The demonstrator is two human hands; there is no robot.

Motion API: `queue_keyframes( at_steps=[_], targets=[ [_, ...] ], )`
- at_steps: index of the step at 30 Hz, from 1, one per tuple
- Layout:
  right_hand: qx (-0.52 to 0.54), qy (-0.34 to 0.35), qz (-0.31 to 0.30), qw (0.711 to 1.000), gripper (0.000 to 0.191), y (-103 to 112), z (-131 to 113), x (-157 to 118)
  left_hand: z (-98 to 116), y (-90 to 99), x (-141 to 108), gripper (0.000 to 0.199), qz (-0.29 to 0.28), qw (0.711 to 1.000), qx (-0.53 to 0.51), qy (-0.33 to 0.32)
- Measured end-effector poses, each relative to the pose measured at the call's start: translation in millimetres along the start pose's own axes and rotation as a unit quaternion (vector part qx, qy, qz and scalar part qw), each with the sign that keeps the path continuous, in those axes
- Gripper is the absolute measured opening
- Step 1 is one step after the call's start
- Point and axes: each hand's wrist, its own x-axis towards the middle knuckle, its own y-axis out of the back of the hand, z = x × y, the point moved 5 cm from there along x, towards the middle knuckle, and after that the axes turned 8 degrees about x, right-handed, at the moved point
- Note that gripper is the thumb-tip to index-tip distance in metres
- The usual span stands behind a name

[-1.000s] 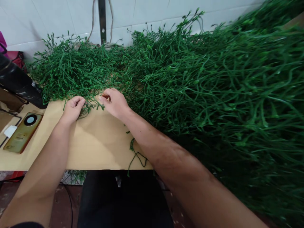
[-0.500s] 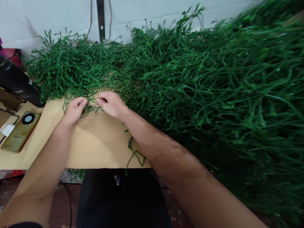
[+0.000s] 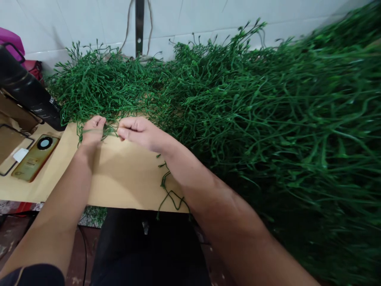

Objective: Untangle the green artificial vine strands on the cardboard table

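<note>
Thin green artificial plant stems (image 3: 110,129) run between my two hands above the tan board (image 3: 127,171). My left hand (image 3: 94,129) is closed in a pinch on some of them, slightly blurred. To its right, my right hand (image 3: 137,131) has thumb and forefinger pressed together on the stem ends; the exact grip is partly hidden by the fingers. Just behind both hands lies a tangled heap of the same green stems (image 3: 101,85). A few loose stems (image 3: 171,194) rest near the board's front edge, beside my right forearm.
A much larger pile of green stems (image 3: 268,103) fills the right side. On the left stand a black bottle (image 3: 29,89) and a phone (image 3: 35,159) lying flat. Behind is a white tiled wall (image 3: 190,20) with a dark metal upright (image 3: 139,28).
The view has shifted, so the board and heap sit a little farther right and the back ones lower. My left hand has tilted upward; my right hand stays close beside it, its fingers more closed.
</note>
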Motion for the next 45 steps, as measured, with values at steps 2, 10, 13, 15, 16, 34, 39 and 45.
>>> queue_keyframes(
  at_steps=[2,10,13,15,16,34,39,45],
  targets=[
    [-0.086,-0.077,0.148,0.982,0.027,20.5,17.5,-1.2,3.6,3.2,-2.7,0.02,0.017,1.0,-0.013,0.003],
    [-0.339,0.01,0.38,0.86,0.046,64.3,16.6,-22.3,15.6,-0.9,-13.9,0.027,-0.032,0.997,-0.069,-0.005],
    [-0.418,0.042,0.424,0.802,0.06,76.1,2.8,-35.0,17.8,-2.1,-16.0,0.027,-0.045,0.997,-0.065,-0.009],
    [-0.441,0.044,0.476,0.759,0.06,83.9,-6.7,-44.6,21.3,-3.2,-18.2,0.027,-0.054,0.996,-0.064,-0.015],
    [-0.445,0.043,0.505,0.739,0.06,86.1,-12.1,-49.4,23.3,-3.8,-19.3,0.026,-0.058,0.996,-0.061,-0.018],
    [-0.165,-0.045,0.183,0.968,0.044,-1.8,47.1,4.6,49.0,-16.5,-35.8,0.024,-0.155,0.969,-0.193,-0.021],
    [-0.098,-0.105,0.148,0.979,0.021,-3.2,48.5,4.9,48.8,-20.9,-34.2,0.025,-0.157,0.968,-0.196,-0.014],
    [-0.069,-0.124,0.207,0.968,0.013,8.2,48.7,2.5,48.4,-16.9,-33.4,0.033,-0.108,0.978,-0.18,-0.013]
  ],
)
